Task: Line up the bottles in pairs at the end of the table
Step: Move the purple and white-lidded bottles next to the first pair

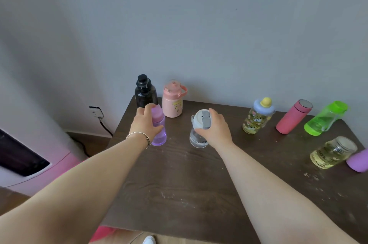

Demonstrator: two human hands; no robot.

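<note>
My left hand (145, 122) grips a clear purple bottle (159, 134) with a pink cap, upright on the dark wooden table (191, 184). My right hand (214, 128) wraps around a clear bottle (197, 140) with a grey-white lid, upright a little to the right. Behind them, at the table's far left corner, a black bottle (145, 92) and a pink bottle (172, 100) with a handle stand side by side. To the right stand a cartoon-print bottle (257, 117) with a yellow knob, a pink flask (293, 117), a green bottle (325, 118) and a yellowish jar (332, 153).
A purple object (358, 161) is cut off at the right edge. A grey wall rises right behind the table. A wall socket (96, 112) with a black cable and a pink-white appliance (29, 164) are on the left, beyond the table's edge.
</note>
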